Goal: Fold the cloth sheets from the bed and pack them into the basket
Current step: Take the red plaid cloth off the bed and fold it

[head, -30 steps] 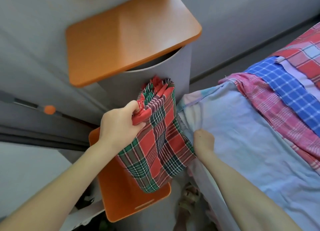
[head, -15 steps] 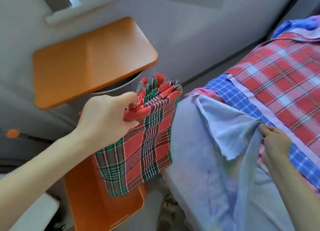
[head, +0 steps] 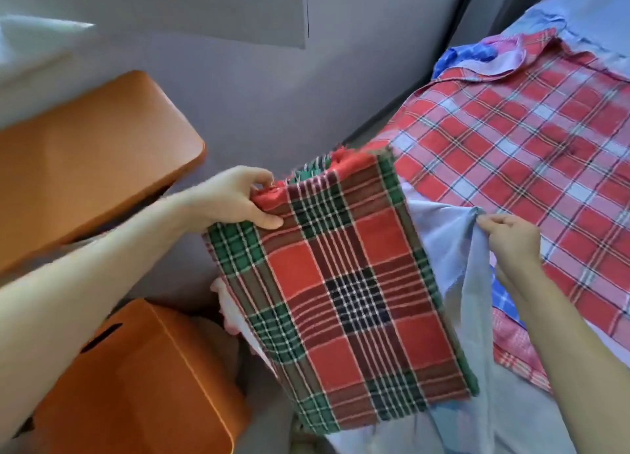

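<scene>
your left hand (head: pixel 235 199) still pinches the folded red-green plaid cloth (head: pixel 344 293) by its top edge, but it has swung away from the basket lid (head: pixel 92 153) and now hangs over the bed edge, not packed. your right hand (head: pixel 511 239) has moved up the bed, fingers pinching the pale blue sheet (head: pixel 474 283) and lifting it. looks like the next fold is starting early.

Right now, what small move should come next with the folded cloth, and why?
Probably carry the folded plaid cloth left and down to the orange basket. The left hand already grips its top edge and it hangs folded, not yet packed, while the right hand only pinches the pale blue sheet.
</scene>
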A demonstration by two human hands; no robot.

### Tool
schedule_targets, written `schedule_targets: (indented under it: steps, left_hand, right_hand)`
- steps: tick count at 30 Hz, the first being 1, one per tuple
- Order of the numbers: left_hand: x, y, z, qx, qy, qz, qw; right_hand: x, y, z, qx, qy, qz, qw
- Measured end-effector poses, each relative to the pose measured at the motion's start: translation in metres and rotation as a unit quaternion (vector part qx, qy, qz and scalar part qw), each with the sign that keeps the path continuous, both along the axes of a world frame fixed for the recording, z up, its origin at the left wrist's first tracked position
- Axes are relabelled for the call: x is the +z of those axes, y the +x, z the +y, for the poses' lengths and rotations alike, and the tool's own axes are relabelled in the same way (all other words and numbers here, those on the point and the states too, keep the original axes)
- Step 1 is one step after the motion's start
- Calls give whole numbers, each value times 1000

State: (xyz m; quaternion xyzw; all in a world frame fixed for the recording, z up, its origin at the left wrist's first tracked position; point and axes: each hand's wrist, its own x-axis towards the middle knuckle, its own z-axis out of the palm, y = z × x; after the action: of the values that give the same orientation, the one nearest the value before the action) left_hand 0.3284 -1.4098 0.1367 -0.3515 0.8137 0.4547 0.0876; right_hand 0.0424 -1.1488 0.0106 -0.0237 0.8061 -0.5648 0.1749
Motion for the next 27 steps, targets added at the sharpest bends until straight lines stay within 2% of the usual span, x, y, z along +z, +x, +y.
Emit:
schedule_targets:
  steps: [2, 3, 5, 7, 9, 10, 11, 12, 13, 14, 16, 18, 19, 20, 22, 23, 24, 25, 26, 27]
  left_hand:
    - [-61, -11, -21, 5, -17, -89, 996]
    - [-90, -15, -31, -11, -65, -152, 986]
    - [-133, -16, -40, -20, -210, -269, 940]
    - [-156, -22, -35, 53, -304, -288, 906]
    - [-166, -37, -16, 79, -305, -255, 914]
    - [-170, -45, -5, 73, -259, -226, 936]
    - [-173, -55, 7, 76, -171, -196, 963]
    - [-174, -64, 22, 103, -25, -176, 979]
    - [-172, -73, 38, 142, 151, -168, 964]
    - [-169, -80, 51, 160, 292, -177, 926]
    - [-162, -96, 68, 192, 496, -154, 833]
    - [-154, -109, 70, 315, 617, -60, 719]
    - [-150, -115, 66, 383, 620, -12, 684]
    - [-153, -118, 54, 424, 589, 34, 687]
    - [-153, -117, 29, 460, 413, 64, 783]
    - [-159, -117, 15, 463, 296, 55, 834]
    - [-162, -114, 3, 456, 184, 31, 870]
    - [-157, -113, -6, 437, 88, 11, 895]
    - [-153, -114, -13, 409, 20, -5, 912]
    - [-146, -117, -18, 380, -24, -13, 924]
  right_hand:
    - [-6, -2, -2, 5, 16, 11, 1000]
    - [-9, -2, -4, 5, 18, 12, 1000]
    - [-13, 2, -9, 18, 31, 28, 999]
    - [-14, 10, -14, 24, 27, 43, 998]
    - [-11, 23, -18, 15, 9, 34, 999]
    - [-8, 32, -18, 9, 0, 28, 1000]
    - [-4, 40, -18, -1, -10, 23, 1000]
    - [1, 49, -18, -14, -23, 17, 999]
    - [7, 57, -18, -30, -38, 6, 999]
    - [15, 65, -19, -39, -55, -5, 998]
    - [32, 77, -24, -44, -91, -27, 995]
    - [42, 94, -33, -2, -77, -24, 997]
    - [40, 107, -39, 42, -36, -9, 998]
    - [37, 121, -46, 99, 16, 4, 995]
    - [17, 149, -54, 242, 89, -28, 966]
    - [5, 156, -56, 322, 119, -76, 936]
    - [-6, 161, -56, 400, 150, -137, 894]
    - [-15, 161, -55, 458, 175, -183, 852]
    - [-22, 158, -54, 485, 196, -192, 831]
    - [-28, 151, -54, 475, 210, -168, 838]
